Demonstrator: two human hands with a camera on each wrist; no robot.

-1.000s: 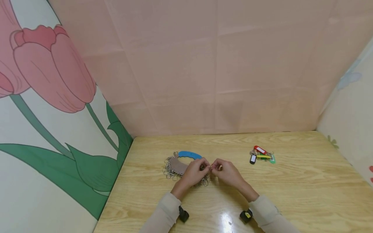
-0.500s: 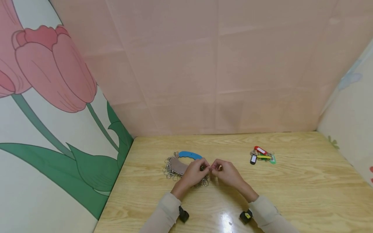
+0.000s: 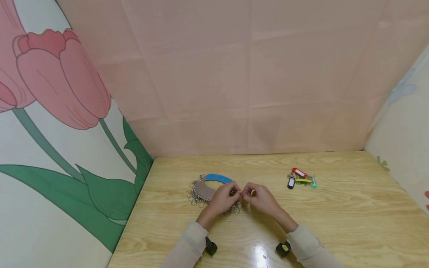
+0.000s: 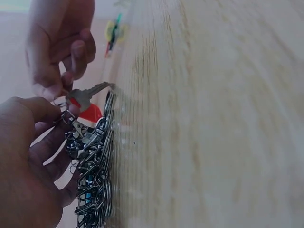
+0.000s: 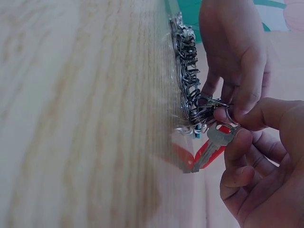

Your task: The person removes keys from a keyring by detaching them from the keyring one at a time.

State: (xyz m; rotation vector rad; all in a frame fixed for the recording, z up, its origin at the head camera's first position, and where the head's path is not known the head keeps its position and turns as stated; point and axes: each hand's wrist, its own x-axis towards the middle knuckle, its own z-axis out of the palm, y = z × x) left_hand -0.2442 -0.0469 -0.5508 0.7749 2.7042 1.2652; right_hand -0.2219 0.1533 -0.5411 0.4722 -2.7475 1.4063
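Observation:
Thumb and fingers of my left hand (image 3: 223, 197) pinch a metal ring (image 5: 229, 113) at the right end of a crescent-shaped key holder (image 3: 203, 191). This holder has a brown plate, a blue handle (image 3: 218, 177) and several metal clips and rings (image 4: 95, 199) along its edge. Close against the left fingertips, my right hand (image 3: 262, 200) pinches the small ring of a silver key (image 5: 217, 137). A red tag (image 4: 91, 113) hangs beside the key. Fingertips partly cover where the two rings meet, so I cannot tell whether they are linked.
Several tagged keys lie in a small pile at the back right of the wooden table (image 3: 352, 208), with a red tag (image 3: 299, 172), a black tag (image 3: 291, 183) and a yellow tag (image 3: 303, 180) showing. A pink cloth wall (image 3: 214, 82) stands behind the table.

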